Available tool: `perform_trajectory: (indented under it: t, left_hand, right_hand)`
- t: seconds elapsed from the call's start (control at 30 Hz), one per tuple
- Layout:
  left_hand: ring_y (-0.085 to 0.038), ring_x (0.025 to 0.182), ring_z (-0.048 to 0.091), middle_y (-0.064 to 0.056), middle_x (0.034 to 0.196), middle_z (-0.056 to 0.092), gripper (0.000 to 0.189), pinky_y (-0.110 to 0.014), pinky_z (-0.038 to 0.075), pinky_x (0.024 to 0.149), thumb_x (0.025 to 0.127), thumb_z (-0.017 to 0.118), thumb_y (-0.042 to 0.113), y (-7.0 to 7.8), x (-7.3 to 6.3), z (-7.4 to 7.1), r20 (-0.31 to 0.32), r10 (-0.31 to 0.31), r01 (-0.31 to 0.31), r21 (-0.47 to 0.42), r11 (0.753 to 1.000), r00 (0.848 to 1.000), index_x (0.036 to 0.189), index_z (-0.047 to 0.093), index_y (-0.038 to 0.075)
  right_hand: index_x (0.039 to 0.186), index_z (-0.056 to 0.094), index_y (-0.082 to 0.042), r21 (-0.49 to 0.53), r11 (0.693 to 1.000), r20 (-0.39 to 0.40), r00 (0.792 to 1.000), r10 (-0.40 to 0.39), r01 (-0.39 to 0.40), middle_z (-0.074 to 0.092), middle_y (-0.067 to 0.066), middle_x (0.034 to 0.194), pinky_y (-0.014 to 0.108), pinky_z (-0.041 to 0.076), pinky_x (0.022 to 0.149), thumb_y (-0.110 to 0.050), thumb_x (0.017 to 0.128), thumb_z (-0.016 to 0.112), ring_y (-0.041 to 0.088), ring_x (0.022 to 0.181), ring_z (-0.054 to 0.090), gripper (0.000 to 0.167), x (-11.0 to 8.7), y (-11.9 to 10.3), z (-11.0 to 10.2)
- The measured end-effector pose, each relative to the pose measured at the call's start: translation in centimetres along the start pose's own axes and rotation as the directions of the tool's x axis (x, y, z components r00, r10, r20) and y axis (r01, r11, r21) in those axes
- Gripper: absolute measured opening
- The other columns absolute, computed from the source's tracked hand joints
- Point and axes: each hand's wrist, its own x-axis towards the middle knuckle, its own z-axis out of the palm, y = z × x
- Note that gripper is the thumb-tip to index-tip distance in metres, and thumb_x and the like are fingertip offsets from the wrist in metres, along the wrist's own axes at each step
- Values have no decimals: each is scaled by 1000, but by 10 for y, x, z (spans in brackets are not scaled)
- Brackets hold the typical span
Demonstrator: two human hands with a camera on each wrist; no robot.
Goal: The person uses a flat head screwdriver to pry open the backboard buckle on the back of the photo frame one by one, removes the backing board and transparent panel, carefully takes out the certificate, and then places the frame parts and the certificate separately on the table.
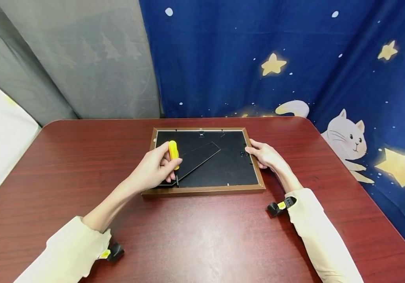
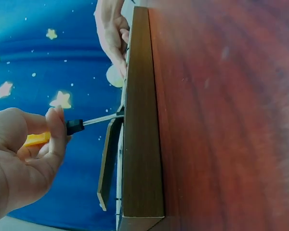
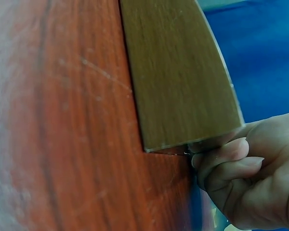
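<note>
A brown picture frame (image 1: 206, 191) lies face down, its black backing board (image 1: 230, 169) and the flap of an easel stand (image 1: 198, 155) facing up. My left hand (image 1: 153, 167) pinches a screwdriver by its yellow handle (image 1: 173, 150), thumb and fingers round it. In the left wrist view the screwdriver's metal shaft (image 2: 98, 119) reaches the inner edge of the frame's front side, close beside the raised stand. My right hand (image 1: 266, 155) grips the frame's right side, with fingers curled under the outer edge in the right wrist view.
The frame rests on a reddish-brown wooden table (image 1: 202, 236), near its far edge. Behind hang a blue curtain (image 1: 223, 59) with stars and a cat, and a grey curtain (image 1: 92, 59). Small metal tabs and a hanger (image 1: 201, 134) line the frame's back.
</note>
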Motion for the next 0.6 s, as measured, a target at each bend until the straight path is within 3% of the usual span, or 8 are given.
perform_trajectory:
  t: [0.27,0.6]
  left_hand:
    - [-9,53,62,-1,69,63,21,-28,55,50,93,73,6,8,-20,4,-4,110,-110,25,994,994,94,51,7]
    - [-21,54,65,-1,69,65,22,-33,57,53,95,72,10,7,-21,-3,32,54,-53,-29,998,998,95,50,6]
  right_hand:
    - [160,23,-8,51,998,16,1000,20,-21,44,-2,53,20,28,39,-27,107,52,8,36,37,63,1,3,0]
    - [160,22,-6,50,999,23,1000,12,-13,42,-3,53,21,28,38,-27,107,52,8,37,37,64,0,2,1]
